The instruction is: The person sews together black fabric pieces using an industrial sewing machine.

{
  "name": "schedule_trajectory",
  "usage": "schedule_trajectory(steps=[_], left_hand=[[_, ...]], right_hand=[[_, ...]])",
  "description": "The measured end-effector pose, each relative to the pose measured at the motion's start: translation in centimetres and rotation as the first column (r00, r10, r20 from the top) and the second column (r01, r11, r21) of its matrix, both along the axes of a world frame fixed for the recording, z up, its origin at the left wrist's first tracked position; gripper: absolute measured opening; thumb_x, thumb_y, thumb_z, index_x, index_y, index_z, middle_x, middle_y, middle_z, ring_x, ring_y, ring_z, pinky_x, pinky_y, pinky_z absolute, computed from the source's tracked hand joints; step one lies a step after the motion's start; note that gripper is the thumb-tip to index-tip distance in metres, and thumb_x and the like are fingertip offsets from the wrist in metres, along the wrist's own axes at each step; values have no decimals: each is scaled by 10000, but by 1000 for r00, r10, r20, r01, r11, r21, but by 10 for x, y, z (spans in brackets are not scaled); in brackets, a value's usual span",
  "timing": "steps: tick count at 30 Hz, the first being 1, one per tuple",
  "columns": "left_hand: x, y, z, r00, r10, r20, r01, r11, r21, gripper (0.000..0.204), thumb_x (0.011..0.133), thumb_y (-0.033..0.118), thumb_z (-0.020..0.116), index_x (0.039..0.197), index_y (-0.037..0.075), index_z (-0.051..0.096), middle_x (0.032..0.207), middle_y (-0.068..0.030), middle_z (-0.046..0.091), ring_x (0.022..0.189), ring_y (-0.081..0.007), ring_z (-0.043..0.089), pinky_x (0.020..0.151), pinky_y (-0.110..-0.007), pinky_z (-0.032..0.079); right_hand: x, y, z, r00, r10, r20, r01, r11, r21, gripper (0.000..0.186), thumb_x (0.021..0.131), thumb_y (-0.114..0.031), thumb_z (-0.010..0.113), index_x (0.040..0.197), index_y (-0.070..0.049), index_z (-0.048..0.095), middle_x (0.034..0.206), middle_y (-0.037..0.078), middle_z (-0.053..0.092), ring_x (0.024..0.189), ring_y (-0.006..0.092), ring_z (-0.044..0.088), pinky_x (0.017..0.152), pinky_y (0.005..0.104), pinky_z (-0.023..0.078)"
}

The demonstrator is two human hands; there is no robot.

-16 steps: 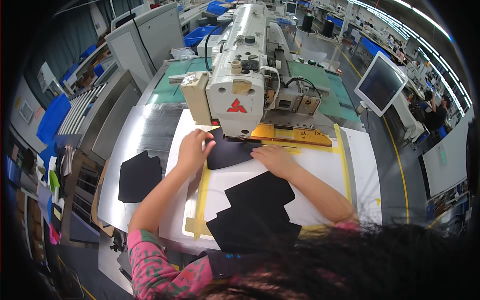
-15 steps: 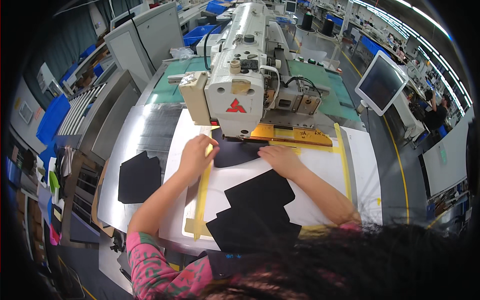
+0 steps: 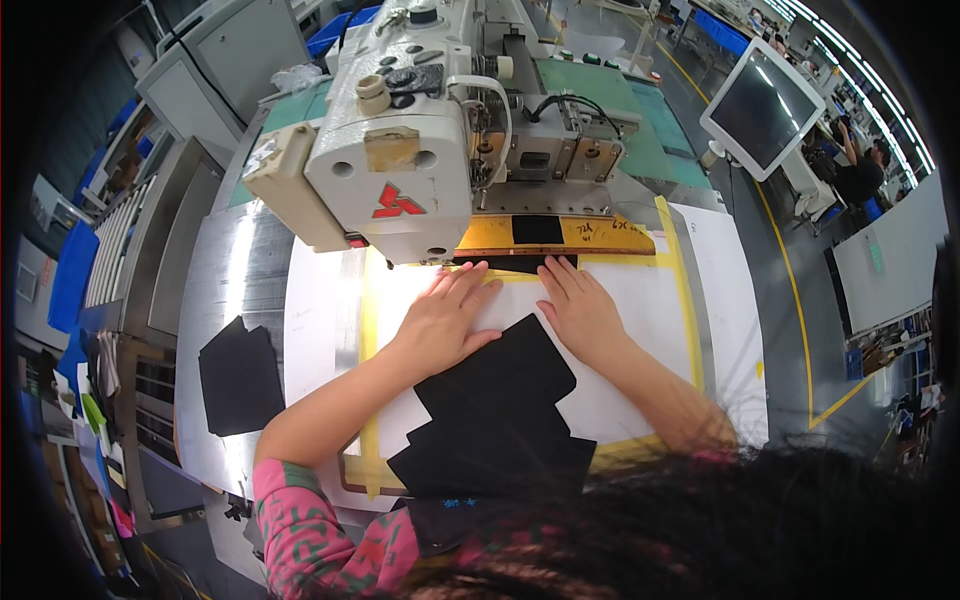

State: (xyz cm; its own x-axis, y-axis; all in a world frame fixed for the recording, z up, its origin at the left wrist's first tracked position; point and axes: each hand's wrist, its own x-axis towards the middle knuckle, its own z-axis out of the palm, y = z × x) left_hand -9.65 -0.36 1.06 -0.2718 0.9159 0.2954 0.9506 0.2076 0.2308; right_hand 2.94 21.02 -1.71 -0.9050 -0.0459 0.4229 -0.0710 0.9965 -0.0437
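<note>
A black flat piece (image 3: 517, 264) lies mostly under the yellow clamp plate (image 3: 590, 238) of a white sewing machine (image 3: 390, 150); only a narrow strip shows in front. My left hand (image 3: 450, 312) rests with fingers stretched out at the strip's left part and holds nothing. On its right side, my right hand (image 3: 582, 310) lies flat, fingertips touching the strip's near edge. More black pieces (image 3: 500, 400) lie overlapped on the white, yellow-taped sheet (image 3: 640, 400), between my forearms and close to my body.
On the metal table (image 3: 215, 290) at the left lies another stack of black pieces (image 3: 241, 377). A white-framed screen (image 3: 762, 108) stands at the right. Beyond the machine's near end are green table surfaces (image 3: 655, 130). Blue bins (image 3: 75, 275) stand at the far left.
The black piece has gone further under the clamp plate, and black now shows through its window. My left hand has moved right and flattened. The view has shifted closer to the machine.
</note>
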Motion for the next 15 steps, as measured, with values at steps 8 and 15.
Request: schedule_trajectory(steps=[8, 15], left_hand=[[-2, 1, 2, 997, 75, 2, -74, 994, -80, 707, 811, 480, 677, 1356, 73, 485, 1394, -217, 452, 1296, -406, 428, 1076, -477, 359], [0, -1, 2, 995, 90, -34, -92, 993, -67, 697, 798, 472, 691, 1337, 70, 506, 1393, -212, 457, 1284, -399, 441, 1063, -478, 368]], right_hand=[[-2, 3, 12, 991, 3, 133, 12, 993, -114, 549, 893, -322, 617, 1297, 34, 509, 1345, 189, 509, 1280, 311, 456, 1070, 430, 341], [0, -1, 10, 991, -7, 131, 13, 999, -48, 601, 900, -366, 602, 1325, 42, 484, 1368, 193, 491, 1309, 313, 428, 1097, 450, 297]])
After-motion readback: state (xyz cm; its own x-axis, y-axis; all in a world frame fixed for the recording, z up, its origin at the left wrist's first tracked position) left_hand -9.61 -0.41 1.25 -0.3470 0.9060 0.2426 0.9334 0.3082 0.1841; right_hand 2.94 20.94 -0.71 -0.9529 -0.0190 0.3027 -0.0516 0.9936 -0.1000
